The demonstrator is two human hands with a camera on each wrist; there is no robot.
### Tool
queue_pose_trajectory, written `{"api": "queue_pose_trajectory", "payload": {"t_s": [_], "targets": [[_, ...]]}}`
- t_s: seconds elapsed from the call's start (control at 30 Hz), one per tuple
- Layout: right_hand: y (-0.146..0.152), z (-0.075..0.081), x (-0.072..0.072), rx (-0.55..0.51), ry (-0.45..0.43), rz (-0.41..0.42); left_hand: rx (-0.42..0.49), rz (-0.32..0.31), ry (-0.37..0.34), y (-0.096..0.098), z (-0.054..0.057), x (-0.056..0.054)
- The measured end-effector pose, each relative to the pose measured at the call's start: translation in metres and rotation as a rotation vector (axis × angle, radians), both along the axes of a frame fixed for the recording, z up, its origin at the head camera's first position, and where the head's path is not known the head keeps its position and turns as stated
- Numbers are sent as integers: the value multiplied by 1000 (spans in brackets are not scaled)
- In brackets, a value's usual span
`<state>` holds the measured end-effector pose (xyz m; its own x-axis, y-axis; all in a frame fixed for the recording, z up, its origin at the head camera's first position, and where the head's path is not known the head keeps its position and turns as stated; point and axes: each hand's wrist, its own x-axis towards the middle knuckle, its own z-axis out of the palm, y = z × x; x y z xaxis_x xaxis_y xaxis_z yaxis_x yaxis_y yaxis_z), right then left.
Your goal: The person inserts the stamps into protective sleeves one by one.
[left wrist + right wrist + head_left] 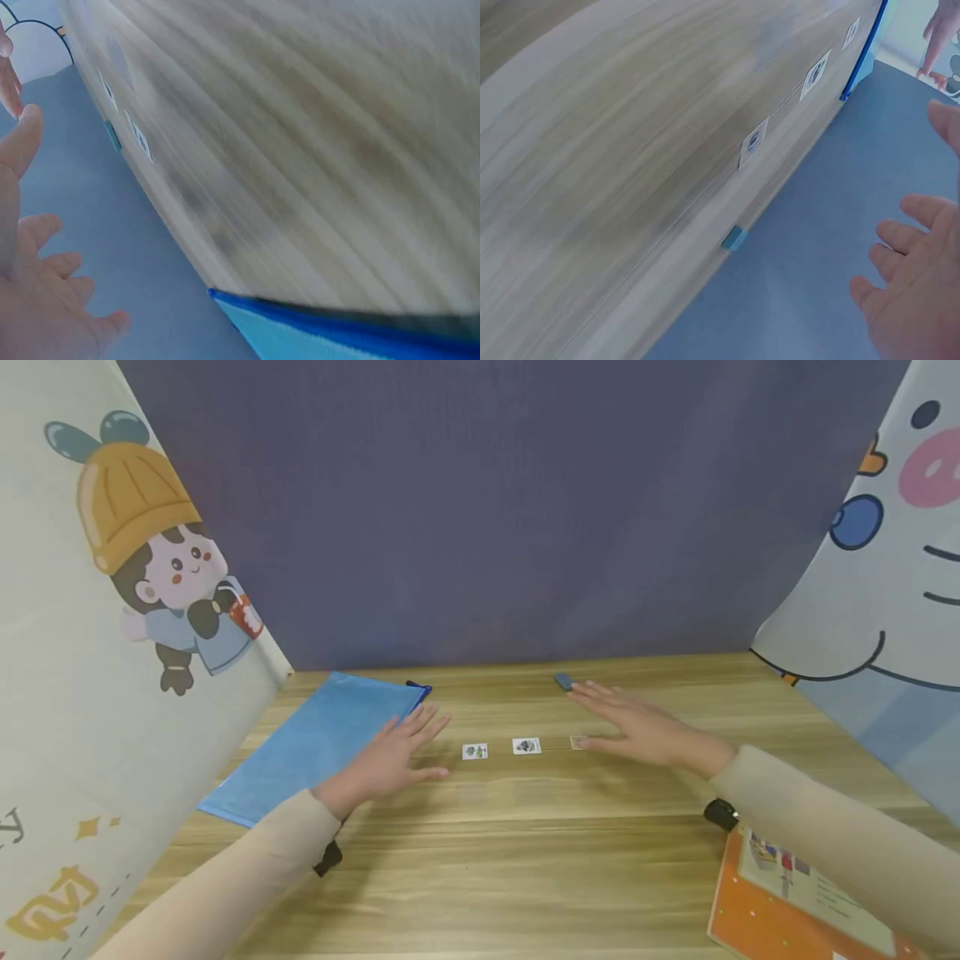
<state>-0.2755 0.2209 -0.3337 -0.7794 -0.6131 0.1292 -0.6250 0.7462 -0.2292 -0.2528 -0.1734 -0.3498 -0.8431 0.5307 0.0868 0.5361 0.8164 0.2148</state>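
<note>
In the head view three small picture cards lie in a row across the wooden table: a left card with a green print, a middle card with a dark print, and a right card partly covered by my right thumb. My left hand hovers left of the row, fingers spread and holding nothing. On the other side my right hand is likewise spread and bare, with its fingertips close to a small blue-grey block. Both wrist views show the hands raised off the tabletop.
A blue zip pouch lies flat at the left, partly behind my left hand. At the lower right, an orange book with a paler booklet sits under my right forearm. A dark curtain closes off the table's far edge.
</note>
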Motion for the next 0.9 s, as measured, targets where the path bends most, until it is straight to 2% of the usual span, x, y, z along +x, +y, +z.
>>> {"api": "queue_pose_trajectory", "payload": {"t_s": [0.17, 0.33, 0.47, 0.63, 0.8, 0.9], "targets": [[-16, -3, -4, -81, -12, 24, 143, 31, -82, 8, -2, 5], [-31, -9, -11, -134, -22, 25, 294, 100, -175, 17, -5, 11], [-43, -13, -18, -188, -32, 20, 389, 158, -210, 23, -9, 13], [-57, -16, -27, -292, -95, 37, 505, 206, -255, 25, -15, 13], [-72, -19, -37, -363, -178, 49, 536, 236, -247, 28, -20, 12], [-80, -24, -41, -431, -261, 53, 537, 265, -250, 30, -23, 14]]}}
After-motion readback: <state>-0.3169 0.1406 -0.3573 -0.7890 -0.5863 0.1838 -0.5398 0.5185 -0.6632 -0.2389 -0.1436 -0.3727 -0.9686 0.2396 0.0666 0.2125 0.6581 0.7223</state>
